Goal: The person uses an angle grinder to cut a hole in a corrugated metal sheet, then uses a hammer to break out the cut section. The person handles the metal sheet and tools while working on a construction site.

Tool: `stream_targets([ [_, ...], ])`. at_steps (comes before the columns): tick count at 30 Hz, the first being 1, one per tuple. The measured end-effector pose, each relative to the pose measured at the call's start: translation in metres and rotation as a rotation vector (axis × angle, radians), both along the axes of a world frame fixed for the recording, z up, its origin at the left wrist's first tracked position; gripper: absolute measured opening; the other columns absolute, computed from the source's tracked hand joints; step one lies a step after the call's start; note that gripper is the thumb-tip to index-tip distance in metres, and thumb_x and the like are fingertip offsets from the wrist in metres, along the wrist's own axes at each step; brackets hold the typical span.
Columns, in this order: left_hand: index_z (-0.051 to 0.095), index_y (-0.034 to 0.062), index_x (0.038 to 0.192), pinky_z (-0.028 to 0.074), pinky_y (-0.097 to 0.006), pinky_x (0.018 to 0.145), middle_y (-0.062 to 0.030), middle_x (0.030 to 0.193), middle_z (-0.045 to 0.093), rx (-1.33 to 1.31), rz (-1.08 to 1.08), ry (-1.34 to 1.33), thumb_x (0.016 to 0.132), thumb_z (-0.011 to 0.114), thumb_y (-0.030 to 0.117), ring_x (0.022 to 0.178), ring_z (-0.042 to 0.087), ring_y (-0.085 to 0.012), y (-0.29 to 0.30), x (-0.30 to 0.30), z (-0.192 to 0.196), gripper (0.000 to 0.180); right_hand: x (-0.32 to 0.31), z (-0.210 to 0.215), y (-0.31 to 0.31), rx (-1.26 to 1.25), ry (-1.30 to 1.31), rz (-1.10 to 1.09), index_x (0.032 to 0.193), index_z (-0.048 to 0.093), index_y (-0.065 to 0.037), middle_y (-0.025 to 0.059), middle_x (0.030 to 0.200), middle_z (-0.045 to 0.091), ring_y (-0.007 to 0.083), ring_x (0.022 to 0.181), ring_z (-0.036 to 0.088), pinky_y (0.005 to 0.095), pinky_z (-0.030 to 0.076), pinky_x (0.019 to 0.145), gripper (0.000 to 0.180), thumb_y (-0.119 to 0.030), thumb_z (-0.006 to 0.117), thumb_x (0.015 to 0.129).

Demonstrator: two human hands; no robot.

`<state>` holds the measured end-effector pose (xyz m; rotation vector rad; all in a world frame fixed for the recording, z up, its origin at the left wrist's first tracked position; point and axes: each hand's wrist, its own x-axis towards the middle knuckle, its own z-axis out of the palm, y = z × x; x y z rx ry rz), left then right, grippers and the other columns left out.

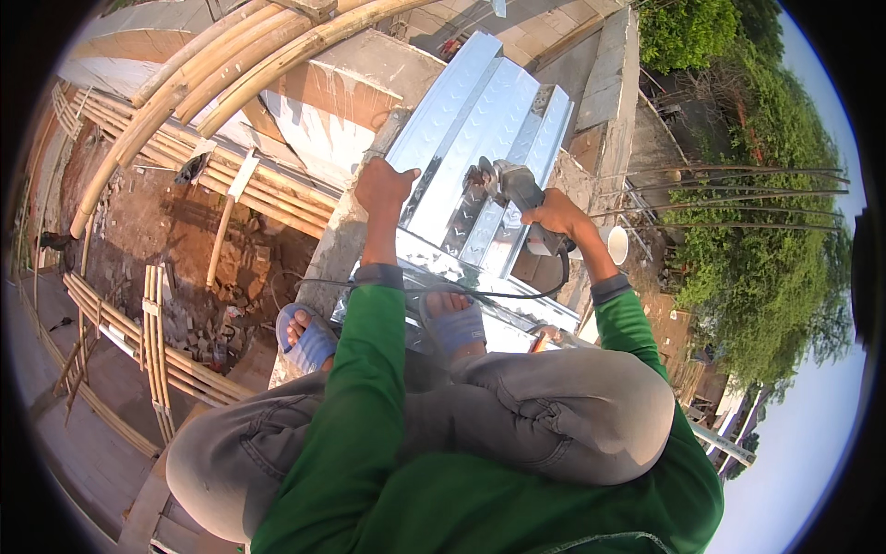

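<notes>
A ribbed, shiny metal decking sheet lies in front of me, propped along a concrete wall top. My left hand is closed on its left edge, with the thumb over the top. In my right hand is an angle grinder, gripped by its body. The grinder's head and disc rest over the sheet's ribs, right of centre; whether the disc touches metal I cannot tell. Its black cord loops back toward my feet. Another strip of bright metal lies across, nearer to me.
I squat with sandaled feet on the narrow wall top. Left of it, a deep drop leads to a dirt floor with rubble. Bamboo poles cross at upper left. Steel bars stick out at right, near a white cup-like container.
</notes>
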<state>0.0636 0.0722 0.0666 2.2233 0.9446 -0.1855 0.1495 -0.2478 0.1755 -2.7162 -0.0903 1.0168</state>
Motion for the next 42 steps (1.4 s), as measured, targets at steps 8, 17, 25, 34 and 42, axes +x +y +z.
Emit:
stream_targets([
  [8,0.075,-0.0013,0.113,0.062,-0.048,0.085,-0.0206,0.111,0.080,-0.018,-0.008,0.044,0.076,0.094,0.058,0.103,0.079,-0.0374,0.000,0.001,0.000,0.073,-0.040,-0.004,-0.012,0.170,-0.130,-0.071,0.111,0.072,0.016,0.0301,0.101,0.077,0.0391,0.095,0.077,0.0437,0.059,0.087,0.063,-0.033,0.085,0.073],
  [17,0.075,-0.0024,0.113,0.062,-0.048,0.086,-0.0222,0.113,0.080,-0.029,-0.014,0.051,0.075,0.095,0.058,0.104,0.079,-0.0375,0.001,0.001,-0.001,0.074,-0.048,-0.003,-0.004,0.172,-0.110,-0.072,0.113,0.071,0.015,0.0301,0.101,0.077,0.0403,0.096,0.077,0.0446,0.059,0.088,0.066,-0.036,0.084,0.074],
  [25,0.075,-0.0045,0.115,0.061,-0.049,0.088,-0.0245,0.112,0.080,-0.050,-0.019,0.040,0.076,0.093,0.061,0.105,0.079,-0.0397,-0.002,-0.001,-0.004,0.078,-0.034,-0.022,-0.012,0.137,-0.072,-0.037,0.120,0.067,0.017,0.0355,0.111,0.075,0.0448,0.106,0.075,0.0463,0.058,0.094,0.072,-0.036,0.085,0.074],
  [34,0.076,-0.0043,0.109,0.062,-0.048,0.083,-0.0231,0.109,0.080,-0.031,0.006,0.015,0.076,0.095,0.055,0.100,0.080,-0.0381,-0.003,-0.001,-0.005,0.071,-0.030,-0.018,-0.010,0.088,-0.062,-0.014,0.125,0.067,0.015,0.0350,0.117,0.074,0.0447,0.111,0.074,0.0460,0.058,0.097,0.073,-0.035,0.085,0.075],
  [42,0.077,-0.0031,0.108,0.062,-0.048,0.082,-0.0226,0.108,0.081,-0.012,0.008,0.020,0.076,0.094,0.057,0.099,0.080,-0.0378,-0.005,-0.001,-0.003,0.070,-0.026,-0.010,-0.005,0.050,0.001,-0.006,0.129,0.066,0.015,0.0341,0.122,0.073,0.0440,0.114,0.073,0.0454,0.057,0.099,0.077,-0.036,0.084,0.074],
])
